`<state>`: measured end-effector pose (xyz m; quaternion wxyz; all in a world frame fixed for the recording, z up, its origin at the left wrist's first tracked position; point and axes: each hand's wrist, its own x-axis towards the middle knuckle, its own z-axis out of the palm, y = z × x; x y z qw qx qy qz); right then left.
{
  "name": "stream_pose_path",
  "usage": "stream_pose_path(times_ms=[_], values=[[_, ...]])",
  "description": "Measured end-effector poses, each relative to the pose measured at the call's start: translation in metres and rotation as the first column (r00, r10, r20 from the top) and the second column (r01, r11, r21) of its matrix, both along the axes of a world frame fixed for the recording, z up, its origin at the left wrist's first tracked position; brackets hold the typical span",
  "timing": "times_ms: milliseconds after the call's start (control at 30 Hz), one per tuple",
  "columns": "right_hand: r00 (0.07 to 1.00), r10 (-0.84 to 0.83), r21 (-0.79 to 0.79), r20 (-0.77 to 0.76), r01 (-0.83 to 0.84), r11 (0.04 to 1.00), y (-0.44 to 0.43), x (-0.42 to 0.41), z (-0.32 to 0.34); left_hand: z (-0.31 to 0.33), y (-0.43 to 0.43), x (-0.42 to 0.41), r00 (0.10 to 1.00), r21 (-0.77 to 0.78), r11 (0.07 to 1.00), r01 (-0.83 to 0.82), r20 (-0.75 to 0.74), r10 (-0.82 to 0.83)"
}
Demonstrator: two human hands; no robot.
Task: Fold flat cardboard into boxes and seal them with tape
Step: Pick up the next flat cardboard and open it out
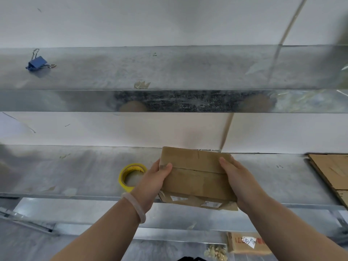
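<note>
Now your left hand (156, 178) and right hand (237, 178) grip the ends of the box (195, 178), thumbs curled over its top, above the dull metal tabletop's (75, 170) front edge; slacken, and its stiff, matte brown flaps may spring apart at the seam, the round yellow tape roll (125, 182) lying just left.

This looks like a packing station in a small warehouse or shipping workroom. A bare galvanised metal surface (75, 170) lies under the hands, with a matching metal shelf (169, 68) above them against a plain white wall (169, 21). Just left of the left hand (156, 178) lies a yellow roll of clear tape (124, 183). Well right of the right hand (235, 174) lies a stack of flat cardboard (331, 172). Both hands hold a small cardboard box (195, 178). Below the right hand sits a carton (246, 243) with a handwritten label, and far up-left of the left hand, a blue binder clip (36, 63).
</note>
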<state>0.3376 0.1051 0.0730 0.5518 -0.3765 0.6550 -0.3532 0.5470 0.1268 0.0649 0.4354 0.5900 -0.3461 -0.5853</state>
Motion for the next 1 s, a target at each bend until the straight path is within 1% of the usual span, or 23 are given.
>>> stream_pose_path(times_ms=[100,133,200,267,333,400,500,600,633,733,800,900,933,1000], values=[[0.993,-0.08,0.023,0.085,0.079,0.997,0.011,-0.002,0.019,0.007,0.017,-0.001,0.997,-0.147,0.986,-0.075,-0.005,0.075],[0.991,-0.078,0.023,0.11,0.076,0.997,0.012,-0.004,0.024,0.01,0.022,0.0,0.996,-0.211,0.973,-0.09,0.006,0.093],[0.994,-0.03,0.0,0.109,0.03,1.0,0.013,-0.007,0.032,0.016,0.029,0.002,0.993,-0.332,0.938,-0.1,0.028,0.115],[0.993,0.004,-0.077,0.118,0.005,0.997,0.015,-0.009,0.034,0.019,0.034,0.006,0.992,-0.378,0.919,-0.116,0.009,0.129],[0.989,0.047,-0.149,0.137,-0.026,0.988,0.018,-0.013,0.03,0.018,0.034,0.01,0.979,-0.338,0.919,-0.202,-0.087,0.184],[0.981,0.132,-0.221,0.141,-0.098,0.97,0.026,-0.013,0.026,0.015,0.032,0.014,0.964,-0.275,0.926,-0.259,-0.135,0.229],[0.972,0.224,-0.299,0.074,-0.193,0.935,0.033,-0.013,0.016,0.011,0.028,0.015,0.964,-0.252,0.931,-0.264,-0.096,0.248],[0.957,0.287,-0.319,0.047,-0.258,0.912,0.032,-0.018,0.002,0.005,0.022,0.015,0.985,-0.245,0.954,-0.173,-0.054,0.164],[0.954,0.297,-0.331,0.04,-0.267,0.905,0.031,-0.019,-0.001,0.001,0.021,0.014,0.987,-0.241,0.957,-0.159,-0.059,0.149],[0.941,0.338,-0.335,-0.005,-0.32,0.886,0.027,-0.023,-0.013,-0.006,0.018,0.015,0.978,-0.222,0.956,-0.194,-0.119,0.171],[0.93,0.361,-0.336,-0.075,-0.364,0.868,0.024,-0.022,-0.021,-0.012,0.016,0.015,0.98,-0.228,0.956,-0.187,-0.109,0.166],[0.92,0.345,-0.348,-0.187,-0.391,0.852,0.02,-0.022,-0.032,-0.018,0.015,0.016,0.991,-0.263,0.955,-0.134,-0.007,0.137],[0.921,0.337,-0.345,-0.196,-0.387,0.855,0.02,-0.022,-0.033,-0.021,0.014,0.017,0.991,-0.275,0.954,-0.121,0.023,0.132],[0.945,0.289,-0.348,-0.153,-0.325,0.879,0.021,-0.021,-0.034,-0.026,0.013,0.02,0.99,-0.293,0.949,-0.118,0.038,0.135]])
